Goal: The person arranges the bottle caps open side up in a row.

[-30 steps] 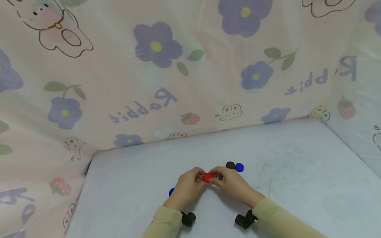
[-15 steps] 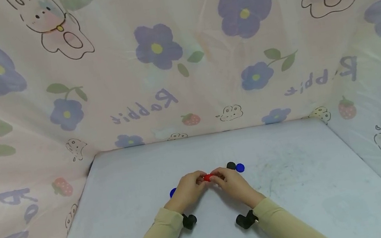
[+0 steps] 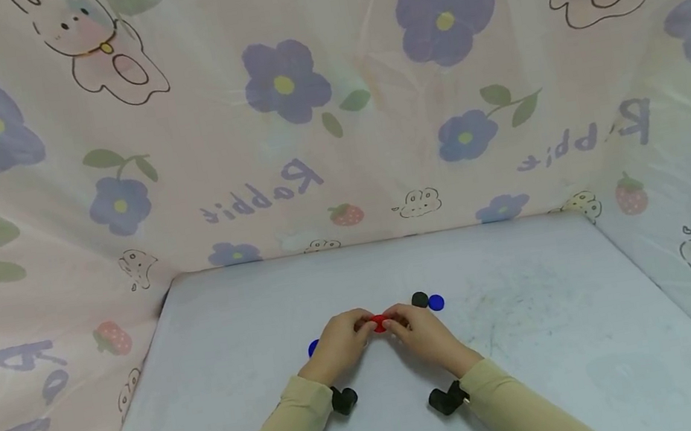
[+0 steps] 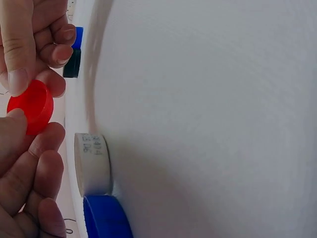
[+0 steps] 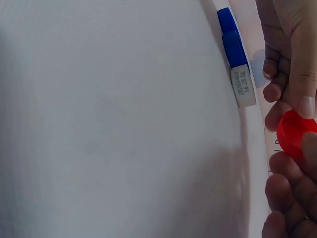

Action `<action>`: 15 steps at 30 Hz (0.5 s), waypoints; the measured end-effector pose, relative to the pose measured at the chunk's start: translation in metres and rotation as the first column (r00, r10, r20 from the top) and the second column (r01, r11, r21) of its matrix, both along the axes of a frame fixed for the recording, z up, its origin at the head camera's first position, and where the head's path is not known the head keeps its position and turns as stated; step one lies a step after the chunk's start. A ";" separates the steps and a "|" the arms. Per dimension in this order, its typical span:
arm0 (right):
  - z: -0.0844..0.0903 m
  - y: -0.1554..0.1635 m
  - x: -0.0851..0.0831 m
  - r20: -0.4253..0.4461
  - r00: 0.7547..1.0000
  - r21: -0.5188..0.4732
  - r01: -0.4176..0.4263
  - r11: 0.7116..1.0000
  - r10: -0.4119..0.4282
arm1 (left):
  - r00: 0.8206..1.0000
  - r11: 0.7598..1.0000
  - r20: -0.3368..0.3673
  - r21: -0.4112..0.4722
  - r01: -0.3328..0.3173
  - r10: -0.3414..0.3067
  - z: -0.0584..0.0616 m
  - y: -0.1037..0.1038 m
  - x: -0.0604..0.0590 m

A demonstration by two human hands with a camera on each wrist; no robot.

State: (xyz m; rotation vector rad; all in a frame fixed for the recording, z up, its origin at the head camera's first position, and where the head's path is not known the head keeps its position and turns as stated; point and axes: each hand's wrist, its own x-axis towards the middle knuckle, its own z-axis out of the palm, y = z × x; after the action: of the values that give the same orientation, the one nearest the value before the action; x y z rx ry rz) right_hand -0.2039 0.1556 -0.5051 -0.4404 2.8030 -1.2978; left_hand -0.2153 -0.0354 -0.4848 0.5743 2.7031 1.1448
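Between the fingertips of both hands is a small red bottle cap (image 3: 379, 324), held above the white tabletop. My left hand (image 3: 341, 342) pinches its left side and my right hand (image 3: 424, 333) pinches its right side, thumbs toward me. The left wrist view shows the red cap (image 4: 43, 111) tilted, its hollow inside visible. Low in that view, a white cap (image 4: 93, 164) with printed characters stands beside a blue cap (image 4: 106, 218). Beyond the right hand, a dark cap (image 3: 420, 300) and another blue cap (image 3: 436, 303) lie side by side.
A blue cap (image 3: 314, 347) peeks out behind my left wrist. In the right wrist view, blue caps (image 5: 234, 48) and a white cap (image 5: 242, 85) line up near the edge. Black wrist cameras (image 3: 446, 400) hang under the sleeves. A patterned curtain (image 3: 372, 128) encloses the table.
The red cap has been turned between the fingers, from facing up to a tilted, narrower look. The left fingers have shifted slightly on it; both arms stay nearly in place.
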 end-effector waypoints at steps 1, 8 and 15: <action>0.000 0.000 0.000 -0.004 1.000 0.000 -0.004 1.000 0.004 | 1.000 1.000 0.004 0.003 -0.002 0.002 0.000 0.000 0.000; 0.000 -0.001 0.000 -0.010 1.000 -0.001 -0.005 1.000 0.005 | 1.000 1.000 0.014 0.023 -0.012 0.012 -0.003 -0.001 -0.001; -0.003 -0.001 0.000 -0.030 1.000 0.006 -0.003 1.000 0.003 | 0.999 0.997 0.039 0.061 -0.037 0.034 -0.004 -0.002 -0.001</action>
State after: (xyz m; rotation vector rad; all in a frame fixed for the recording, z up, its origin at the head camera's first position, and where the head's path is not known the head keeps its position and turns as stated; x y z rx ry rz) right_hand -0.2041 0.1547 -0.5085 -0.4680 2.8284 -1.2923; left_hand -0.2166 -0.0371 -0.4892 0.5099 2.6647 1.2388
